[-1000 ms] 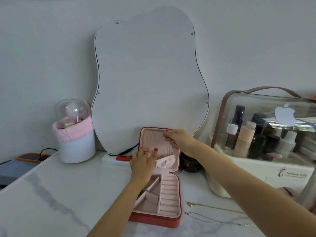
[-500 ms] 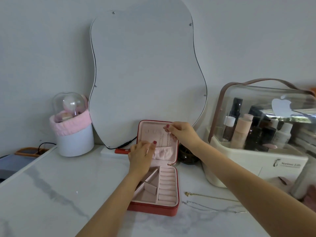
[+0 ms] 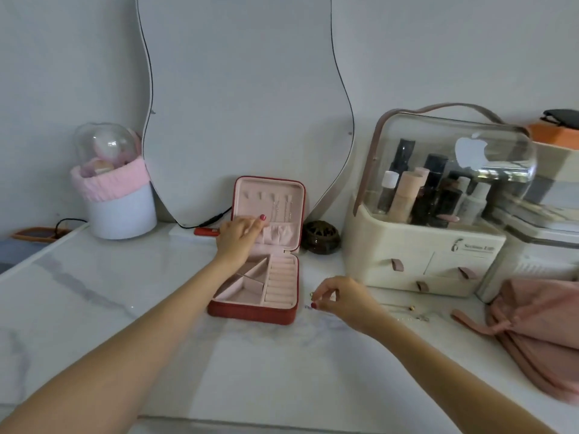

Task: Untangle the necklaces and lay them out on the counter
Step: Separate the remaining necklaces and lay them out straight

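A red jewelry box (image 3: 250, 311) with pink lining stands open on the marble counter (image 3: 94, 296). Thin necklaces (image 3: 282, 208) hang from hooks inside its raised lid. My left hand (image 3: 239, 234) rests on the lid's gathered pocket with its fingers laid flat. Two more necklaces lie on the counter right of the box: a gold one (image 3: 412, 307) and a silver one (image 3: 423, 317). My right hand (image 3: 341, 297) hovers low over their left ends, thumb and forefinger pinching at the silver chain's end. It hides the middle of both chains.
A wavy mirror (image 3: 244, 104) leans on the wall behind the box. A white cosmetics organizer (image 3: 423, 261) with a clear dome stands to the right, a pink pouch (image 3: 539, 324) in front of it. A small dark dish (image 3: 321, 236) and a white pot (image 3: 122, 211) sit at the back.
My right hand has left the lid's hooks and come down to the necklaces on the counter. My left hand stays on the lid pocket. The view has tilted down.
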